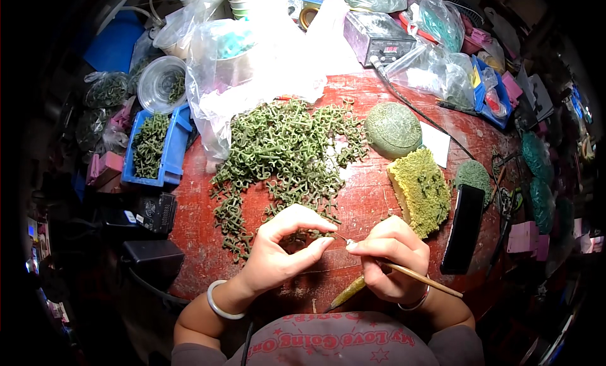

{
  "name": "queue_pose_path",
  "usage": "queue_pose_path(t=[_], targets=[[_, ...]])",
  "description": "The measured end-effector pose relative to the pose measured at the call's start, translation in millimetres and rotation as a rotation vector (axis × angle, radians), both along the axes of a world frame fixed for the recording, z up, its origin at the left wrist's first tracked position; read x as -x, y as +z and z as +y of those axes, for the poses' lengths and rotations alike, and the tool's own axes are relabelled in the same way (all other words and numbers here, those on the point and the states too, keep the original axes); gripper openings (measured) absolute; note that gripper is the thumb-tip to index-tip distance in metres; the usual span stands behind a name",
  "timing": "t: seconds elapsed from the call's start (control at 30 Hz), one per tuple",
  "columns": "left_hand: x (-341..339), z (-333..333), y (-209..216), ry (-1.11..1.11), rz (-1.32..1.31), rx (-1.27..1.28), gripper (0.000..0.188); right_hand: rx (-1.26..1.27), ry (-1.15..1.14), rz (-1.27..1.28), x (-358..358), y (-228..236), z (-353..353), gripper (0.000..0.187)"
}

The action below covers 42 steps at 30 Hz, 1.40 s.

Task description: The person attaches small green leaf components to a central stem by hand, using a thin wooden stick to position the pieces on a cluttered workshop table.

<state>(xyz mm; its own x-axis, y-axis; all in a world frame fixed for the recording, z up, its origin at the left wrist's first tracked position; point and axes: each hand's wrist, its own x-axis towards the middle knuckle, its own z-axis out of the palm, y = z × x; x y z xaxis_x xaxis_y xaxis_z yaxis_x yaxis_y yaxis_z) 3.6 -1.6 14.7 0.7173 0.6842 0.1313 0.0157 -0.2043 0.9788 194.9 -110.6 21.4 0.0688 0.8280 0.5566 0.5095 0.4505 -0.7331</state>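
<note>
My left hand (281,246) has its thumb and forefinger brought together in a pinch; whatever lies between the tips is too small to make out. In my right hand (394,258) is a slim wooden-handled tool (429,282), its thin tip reaching the left fingertips. Beyond the left hand spreads a heap of small curled green pieces (284,145). A yellow-green sponge (420,192) dotted with dark green bits sits past the right hand. Between my forearms, near the table's front edge, lies a yellowish pointed tool (348,293).
A round speckled green block (392,129), a smaller green disc (473,178) and a black phone (463,230) stand at the right. A blue bin (178,152) of green pieces is at left. A box with a display (379,39) trails a black cable (429,120) across the red table (196,265).
</note>
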Motion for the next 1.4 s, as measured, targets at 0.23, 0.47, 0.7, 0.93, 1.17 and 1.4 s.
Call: queue_pose_path(t=[0.23, 0.47, 0.7, 0.93, 1.17, 1.4], targets=[[-0.1, 0.3, -0.5, -0.002, 0.002, 0.026, 0.018, -0.003, -0.005, 0.003, -1.3, -1.1, -0.1, 0.031], [2.1, 0.2, -3.3, -0.036, -0.004, 0.159, 0.017, -0.003, 0.002, 0.008, -2.2, -2.2, -0.9, 0.032], [2.8, 0.1, -3.1, -0.077, -0.034, 0.326, 0.016, -0.015, 0.017, 0.032, -0.9, -1.1, -0.5, 0.032], [3.7, -0.9, 0.7, -0.064, -0.009, 0.414, 0.016, -0.004, 0.038, 0.07, -0.1, 0.6, -1.2, 0.032], [3.2, 0.7, -5.0, -0.104, -0.057, 0.295, 0.018, 0.014, -0.001, 0.053, -2.6, 4.1, -3.2, 0.028], [2.5, 0.5, -6.2, -0.092, -0.046, 0.108, 0.019, 0.041, 0.046, 0.036, 2.2, 3.5, -5.1, 0.027]])
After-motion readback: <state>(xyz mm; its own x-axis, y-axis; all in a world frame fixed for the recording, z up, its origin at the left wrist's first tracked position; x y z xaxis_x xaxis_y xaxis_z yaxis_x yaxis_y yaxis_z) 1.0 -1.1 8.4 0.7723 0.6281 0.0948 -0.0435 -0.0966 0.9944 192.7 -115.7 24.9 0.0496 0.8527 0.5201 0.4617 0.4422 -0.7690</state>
